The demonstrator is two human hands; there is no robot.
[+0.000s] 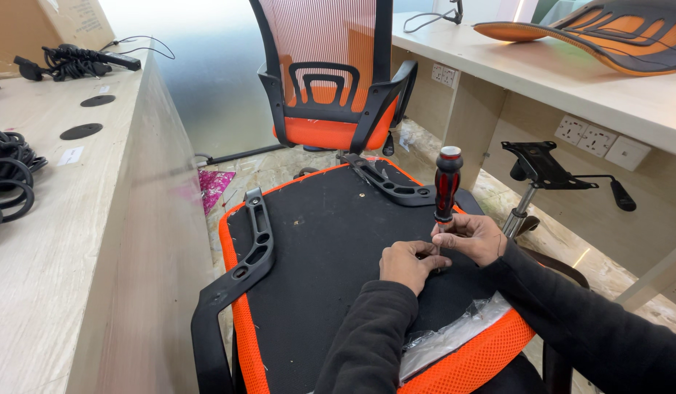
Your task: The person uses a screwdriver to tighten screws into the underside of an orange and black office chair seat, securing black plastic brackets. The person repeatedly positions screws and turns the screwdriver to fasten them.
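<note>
- At the far left we see a pale wood-grain desk (82, 241) with round black grommet caps, and coils of black cable (9, 179) lying on its smooth top.
- Beside it, an upturned chair seat (316, 248) lies with its flat black fabric underside facing up — a rim of bright orange mesh runs round its edge.
- A black plastic armrest (243, 270), curved and pierced with oval slots, lies along the seat's left edge; a second armrest (389, 184) of the same make lies across the far corner.
- Our left hand (409, 264) is curled, its fingertips pinched down at the seat's underside, right where the tool's tip meets it; what it pinches is too small to tell.
- Our right hand (475, 237) grips the thin metal shaft of a screwdriver (446, 191), which stands upright on the seat near its right edge, with a glossy red-and-black handle and a rounded pale cap.
- A crinkled clear plastic bag (454, 332) lies on the seat's near corner, under our dark sleeves.
- Behind stands a finished chair (330, 80) with an orange mesh back.
- To the right, a black metal plate on a chrome gas cylinder (535, 179) stands on the mottled stone floor.
- On the right-hand desk, an orange-and-black backrest (600, 33) lies flat.
</note>
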